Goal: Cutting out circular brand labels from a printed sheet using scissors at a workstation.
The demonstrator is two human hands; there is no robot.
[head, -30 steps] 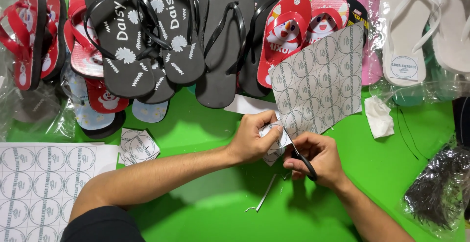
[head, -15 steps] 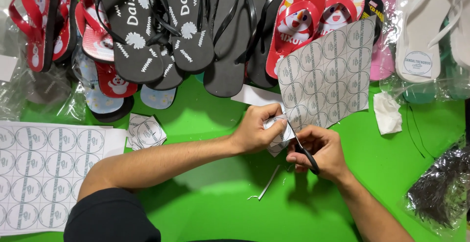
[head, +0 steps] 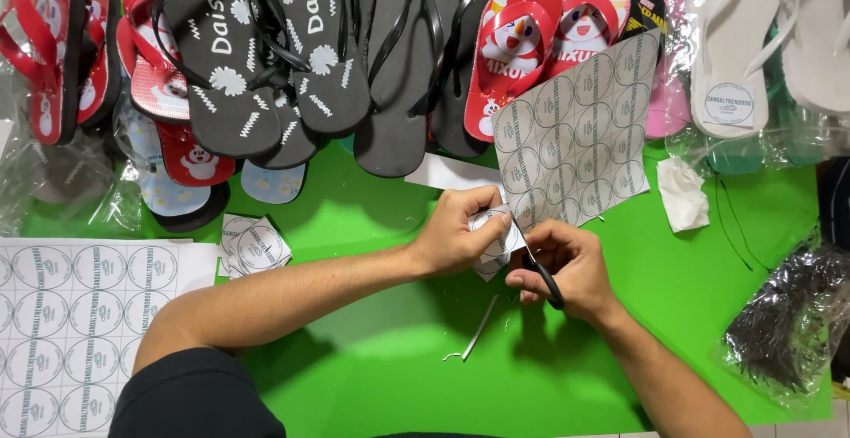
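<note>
your right hand [head: 567, 270] grips the scissors [head: 540, 271], blades pointing up-left into the sticker sheet [head: 575, 137] your left hand [head: 456, 239] pinches.

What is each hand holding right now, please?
Left hand: closed on the sticker sheet.
Right hand: closed on black-handled scissors, cutting the sheet.

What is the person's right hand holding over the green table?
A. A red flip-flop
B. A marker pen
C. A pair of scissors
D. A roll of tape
C. The right hand grips black-handled scissors, their blades at the sticker sheet that the left hand steadies.
</note>
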